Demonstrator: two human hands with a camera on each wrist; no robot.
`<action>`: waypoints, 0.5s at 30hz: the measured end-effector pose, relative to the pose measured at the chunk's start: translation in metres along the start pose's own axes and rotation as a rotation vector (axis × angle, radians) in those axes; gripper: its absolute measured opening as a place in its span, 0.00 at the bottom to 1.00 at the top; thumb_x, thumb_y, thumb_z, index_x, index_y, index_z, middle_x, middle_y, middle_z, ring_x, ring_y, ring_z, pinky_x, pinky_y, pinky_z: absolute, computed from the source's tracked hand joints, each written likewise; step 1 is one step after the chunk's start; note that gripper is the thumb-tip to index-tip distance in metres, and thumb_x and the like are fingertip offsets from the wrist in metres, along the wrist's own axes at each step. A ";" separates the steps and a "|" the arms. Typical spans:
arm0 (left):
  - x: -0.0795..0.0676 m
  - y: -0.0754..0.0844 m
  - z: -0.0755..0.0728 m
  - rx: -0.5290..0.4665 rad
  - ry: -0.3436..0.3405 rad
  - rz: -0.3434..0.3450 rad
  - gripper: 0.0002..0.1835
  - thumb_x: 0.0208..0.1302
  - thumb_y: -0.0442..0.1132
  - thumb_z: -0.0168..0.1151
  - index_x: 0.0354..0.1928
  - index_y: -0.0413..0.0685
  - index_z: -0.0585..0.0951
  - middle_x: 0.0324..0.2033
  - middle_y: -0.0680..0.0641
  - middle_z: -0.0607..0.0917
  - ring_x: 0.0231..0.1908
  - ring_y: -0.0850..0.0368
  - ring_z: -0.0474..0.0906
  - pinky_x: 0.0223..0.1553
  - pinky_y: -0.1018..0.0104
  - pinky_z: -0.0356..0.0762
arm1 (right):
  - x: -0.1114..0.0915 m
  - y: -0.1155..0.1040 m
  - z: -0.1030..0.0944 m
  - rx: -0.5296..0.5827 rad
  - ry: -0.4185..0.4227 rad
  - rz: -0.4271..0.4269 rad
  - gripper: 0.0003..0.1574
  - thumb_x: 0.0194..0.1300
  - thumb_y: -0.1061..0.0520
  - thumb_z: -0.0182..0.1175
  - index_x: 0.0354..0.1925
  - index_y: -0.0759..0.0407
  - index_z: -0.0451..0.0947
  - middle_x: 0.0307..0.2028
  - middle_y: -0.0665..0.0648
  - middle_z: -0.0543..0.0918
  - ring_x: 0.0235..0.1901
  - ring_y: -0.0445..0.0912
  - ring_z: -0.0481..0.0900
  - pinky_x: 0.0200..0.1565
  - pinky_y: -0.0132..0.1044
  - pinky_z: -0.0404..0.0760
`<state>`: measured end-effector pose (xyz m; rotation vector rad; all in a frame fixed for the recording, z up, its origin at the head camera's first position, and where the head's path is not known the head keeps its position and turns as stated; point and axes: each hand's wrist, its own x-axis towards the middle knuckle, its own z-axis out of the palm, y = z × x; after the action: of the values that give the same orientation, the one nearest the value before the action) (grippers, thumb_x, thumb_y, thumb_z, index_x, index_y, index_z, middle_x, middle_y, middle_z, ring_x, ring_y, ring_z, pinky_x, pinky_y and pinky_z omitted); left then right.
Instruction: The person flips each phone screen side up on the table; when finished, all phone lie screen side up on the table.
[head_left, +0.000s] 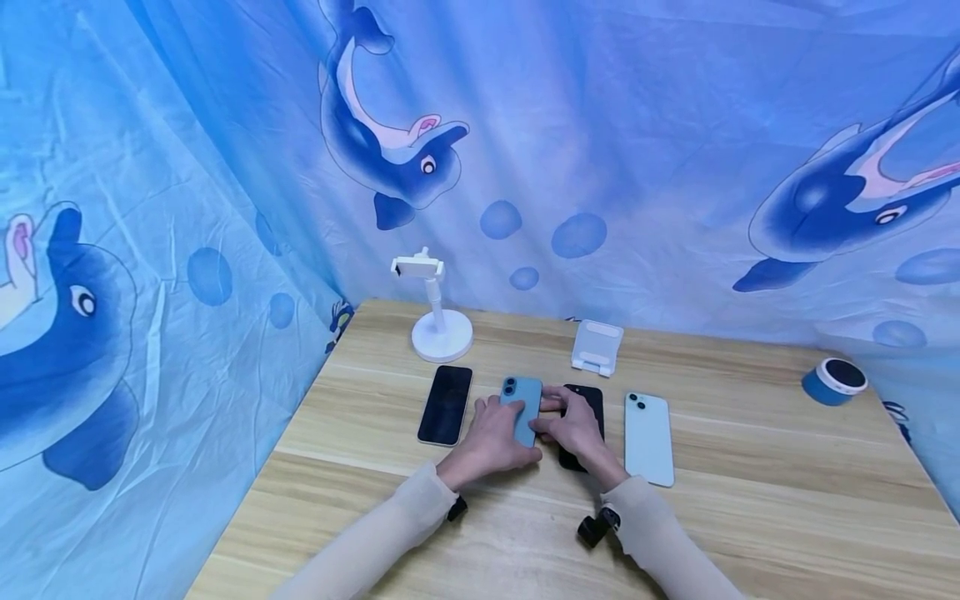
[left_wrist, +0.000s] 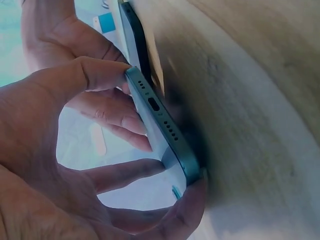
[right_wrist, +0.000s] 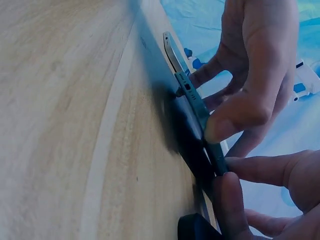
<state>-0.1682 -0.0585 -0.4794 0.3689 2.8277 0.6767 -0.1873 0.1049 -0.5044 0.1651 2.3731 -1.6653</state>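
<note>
A teal phone (head_left: 530,393) with its camera side up is between both hands, just above the table. My left hand (head_left: 491,437) grips it across its width; in the left wrist view, the thumb is on one long edge and a fingertip on the other, with the charging-port end (left_wrist: 159,114) towards the camera. My right hand (head_left: 576,429) pinches the phone's right edge, its thumb and finger meeting there in the right wrist view. Partly hidden under the right hand lies a black phone (head_left: 592,402).
On the left lies a dark-screened phone (head_left: 446,406), and a pale phone (head_left: 649,442) lies on the right. Behind them stand a white round-based phone stand (head_left: 442,335) and a folding white stand (head_left: 597,346). A blue-and-white round container (head_left: 834,382) sits at the far right of the wooden table (head_left: 735,533).
</note>
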 end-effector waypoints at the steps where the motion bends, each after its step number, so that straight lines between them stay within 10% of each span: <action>1: -0.001 -0.001 0.000 -0.010 -0.006 -0.006 0.46 0.53 0.57 0.77 0.72 0.44 0.75 0.63 0.33 0.78 0.54 0.41 0.69 0.49 0.55 0.70 | 0.000 0.001 0.000 0.017 -0.006 0.000 0.41 0.62 0.64 0.72 0.71 0.60 0.72 0.54 0.65 0.85 0.34 0.43 0.87 0.37 0.39 0.89; 15: -0.012 0.002 0.003 -0.042 0.011 -0.013 0.47 0.58 0.56 0.71 0.77 0.44 0.68 0.69 0.29 0.72 0.56 0.37 0.70 0.52 0.50 0.76 | 0.003 0.006 -0.005 0.172 -0.084 -0.041 0.37 0.72 0.69 0.59 0.76 0.59 0.65 0.55 0.70 0.83 0.34 0.45 0.85 0.35 0.37 0.86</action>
<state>-0.1560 -0.0589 -0.4799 0.3405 2.8188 0.7364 -0.1897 0.1114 -0.5087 0.0746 2.1861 -1.8579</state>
